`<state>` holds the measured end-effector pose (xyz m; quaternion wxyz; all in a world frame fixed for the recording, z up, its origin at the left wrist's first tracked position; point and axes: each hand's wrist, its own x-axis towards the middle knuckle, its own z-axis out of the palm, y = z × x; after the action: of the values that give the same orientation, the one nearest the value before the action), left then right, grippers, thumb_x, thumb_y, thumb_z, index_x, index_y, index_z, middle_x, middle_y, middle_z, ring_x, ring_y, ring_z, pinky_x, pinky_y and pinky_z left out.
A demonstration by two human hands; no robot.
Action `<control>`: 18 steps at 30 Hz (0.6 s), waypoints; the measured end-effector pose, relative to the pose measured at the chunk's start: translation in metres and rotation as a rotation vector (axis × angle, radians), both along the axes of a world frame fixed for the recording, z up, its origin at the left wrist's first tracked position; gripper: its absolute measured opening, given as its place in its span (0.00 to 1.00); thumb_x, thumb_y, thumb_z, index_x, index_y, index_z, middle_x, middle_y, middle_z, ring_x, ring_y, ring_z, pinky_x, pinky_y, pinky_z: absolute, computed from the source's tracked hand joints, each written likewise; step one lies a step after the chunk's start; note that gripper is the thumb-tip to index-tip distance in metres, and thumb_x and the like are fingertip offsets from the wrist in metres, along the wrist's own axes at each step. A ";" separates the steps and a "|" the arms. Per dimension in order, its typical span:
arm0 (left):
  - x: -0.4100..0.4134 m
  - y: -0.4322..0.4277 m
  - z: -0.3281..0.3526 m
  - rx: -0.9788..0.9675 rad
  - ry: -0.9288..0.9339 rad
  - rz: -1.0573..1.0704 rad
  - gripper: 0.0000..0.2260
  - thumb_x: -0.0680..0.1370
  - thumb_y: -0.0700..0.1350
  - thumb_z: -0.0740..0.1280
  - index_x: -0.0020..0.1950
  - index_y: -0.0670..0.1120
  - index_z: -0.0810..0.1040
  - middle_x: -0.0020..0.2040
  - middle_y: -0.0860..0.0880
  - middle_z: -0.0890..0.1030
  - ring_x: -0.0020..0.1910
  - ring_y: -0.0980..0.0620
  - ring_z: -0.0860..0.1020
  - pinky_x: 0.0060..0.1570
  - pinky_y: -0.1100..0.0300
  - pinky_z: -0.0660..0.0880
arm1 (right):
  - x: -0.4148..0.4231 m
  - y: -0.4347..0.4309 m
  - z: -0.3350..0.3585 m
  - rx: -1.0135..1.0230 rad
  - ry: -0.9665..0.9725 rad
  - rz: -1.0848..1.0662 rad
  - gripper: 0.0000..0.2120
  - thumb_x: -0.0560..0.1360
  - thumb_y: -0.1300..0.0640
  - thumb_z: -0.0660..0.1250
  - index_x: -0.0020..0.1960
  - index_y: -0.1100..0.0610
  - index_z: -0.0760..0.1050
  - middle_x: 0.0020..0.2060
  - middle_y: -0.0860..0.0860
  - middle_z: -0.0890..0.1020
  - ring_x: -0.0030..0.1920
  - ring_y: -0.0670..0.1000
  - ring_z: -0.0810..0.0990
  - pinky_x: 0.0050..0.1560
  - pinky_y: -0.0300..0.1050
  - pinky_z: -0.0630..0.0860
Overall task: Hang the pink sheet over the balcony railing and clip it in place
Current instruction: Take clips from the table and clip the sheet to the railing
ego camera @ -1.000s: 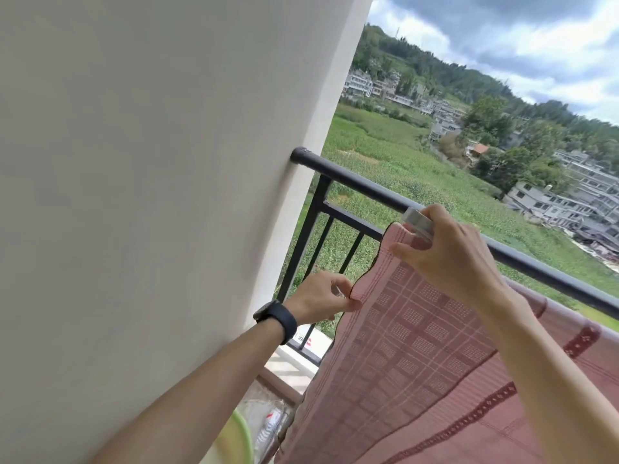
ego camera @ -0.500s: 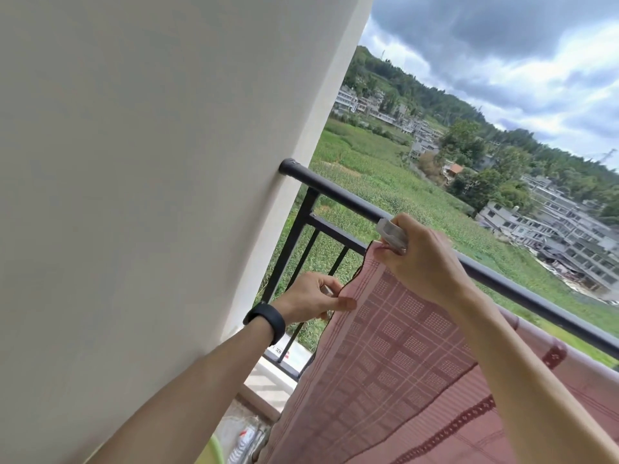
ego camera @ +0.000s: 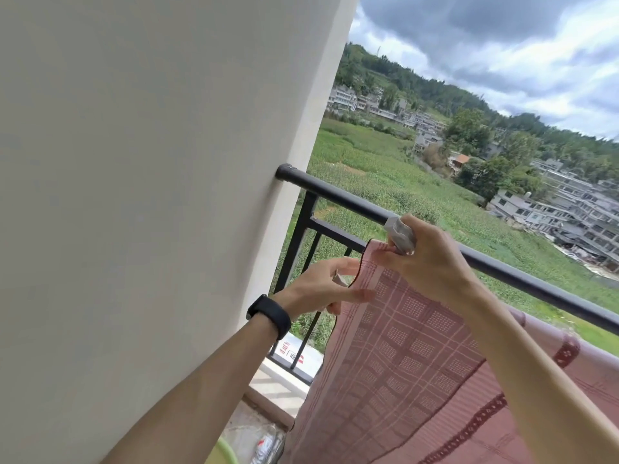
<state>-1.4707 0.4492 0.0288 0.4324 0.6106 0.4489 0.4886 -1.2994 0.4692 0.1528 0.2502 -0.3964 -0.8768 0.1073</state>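
— Just below the railing (ego camera: 335, 189), left hand (ego camera: 318, 291) pinches the pink sheet (ego camera: 402, 356) by its hanging side edge.
— And at the railing, right hand (ego camera: 435, 266) grips a grey clip (ego camera: 400, 234) against the top corner. Clipping step, I'd say. Next, it must open and bite over rail and cloth together.

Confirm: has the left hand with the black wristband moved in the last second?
Yes: the left hand has risen, closer to the lower bar of the black metal railing.
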 end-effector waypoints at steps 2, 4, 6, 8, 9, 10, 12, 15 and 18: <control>0.003 0.000 0.014 0.047 -0.039 0.068 0.16 0.73 0.50 0.75 0.58 0.46 0.81 0.45 0.44 0.83 0.27 0.56 0.75 0.31 0.63 0.75 | 0.001 0.002 0.002 -0.003 -0.006 0.008 0.14 0.71 0.51 0.77 0.47 0.55 0.73 0.36 0.50 0.80 0.32 0.53 0.78 0.33 0.52 0.77; 0.003 0.001 0.019 0.096 -0.077 0.129 0.07 0.72 0.49 0.76 0.45 0.46 0.84 0.36 0.48 0.82 0.27 0.55 0.75 0.29 0.63 0.74 | 0.001 0.006 0.004 -0.018 -0.009 0.018 0.14 0.71 0.51 0.77 0.46 0.55 0.73 0.35 0.51 0.79 0.29 0.49 0.74 0.31 0.48 0.74; 0.004 0.001 0.016 0.136 -0.113 0.164 0.07 0.71 0.48 0.77 0.44 0.45 0.85 0.36 0.49 0.82 0.27 0.54 0.75 0.29 0.63 0.74 | 0.002 0.011 0.005 -0.065 -0.019 0.031 0.14 0.71 0.51 0.76 0.47 0.56 0.73 0.36 0.53 0.79 0.30 0.48 0.73 0.30 0.46 0.72; 0.007 0.000 0.011 0.139 -0.170 0.178 0.09 0.71 0.47 0.77 0.46 0.43 0.85 0.36 0.49 0.82 0.27 0.53 0.75 0.28 0.62 0.74 | 0.001 0.014 0.006 -0.102 -0.035 0.051 0.15 0.72 0.50 0.76 0.49 0.56 0.74 0.39 0.56 0.80 0.31 0.49 0.74 0.31 0.46 0.74; 0.008 0.001 0.010 0.122 -0.196 0.185 0.09 0.71 0.46 0.77 0.46 0.42 0.84 0.35 0.50 0.82 0.27 0.54 0.75 0.28 0.63 0.74 | 0.000 0.014 0.007 -0.110 -0.042 0.065 0.15 0.72 0.48 0.75 0.50 0.56 0.74 0.39 0.56 0.80 0.32 0.49 0.74 0.32 0.45 0.74; 0.009 0.002 0.009 0.098 -0.223 0.187 0.09 0.71 0.45 0.77 0.47 0.41 0.84 0.34 0.51 0.82 0.27 0.54 0.74 0.28 0.64 0.73 | -0.001 0.014 0.007 -0.107 -0.043 0.075 0.17 0.73 0.45 0.73 0.49 0.56 0.73 0.39 0.56 0.80 0.32 0.49 0.73 0.32 0.44 0.73; 0.010 0.004 0.007 0.043 -0.282 0.177 0.10 0.71 0.44 0.77 0.47 0.41 0.82 0.32 0.52 0.81 0.26 0.56 0.73 0.28 0.65 0.72 | -0.004 0.014 0.010 -0.078 -0.041 0.067 0.20 0.73 0.37 0.67 0.49 0.54 0.71 0.37 0.51 0.77 0.32 0.48 0.71 0.31 0.41 0.70; 0.012 0.006 0.008 0.002 -0.342 0.152 0.14 0.70 0.44 0.78 0.50 0.38 0.81 0.35 0.48 0.81 0.28 0.55 0.73 0.28 0.65 0.71 | -0.004 0.014 0.017 -0.088 -0.078 0.049 0.20 0.73 0.35 0.64 0.50 0.51 0.69 0.38 0.48 0.77 0.33 0.47 0.73 0.33 0.41 0.69; 0.010 0.008 0.011 0.019 -0.344 0.146 0.11 0.70 0.41 0.78 0.48 0.39 0.81 0.33 0.52 0.81 0.28 0.58 0.75 0.30 0.67 0.71 | -0.008 0.017 0.022 -0.063 -0.253 0.025 0.19 0.72 0.40 0.72 0.50 0.51 0.69 0.42 0.46 0.78 0.37 0.46 0.76 0.35 0.39 0.69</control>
<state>-1.4607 0.4574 0.0401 0.4604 0.4880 0.4067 0.6200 -1.3074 0.4867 0.1749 0.1235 -0.4036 -0.9024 0.0871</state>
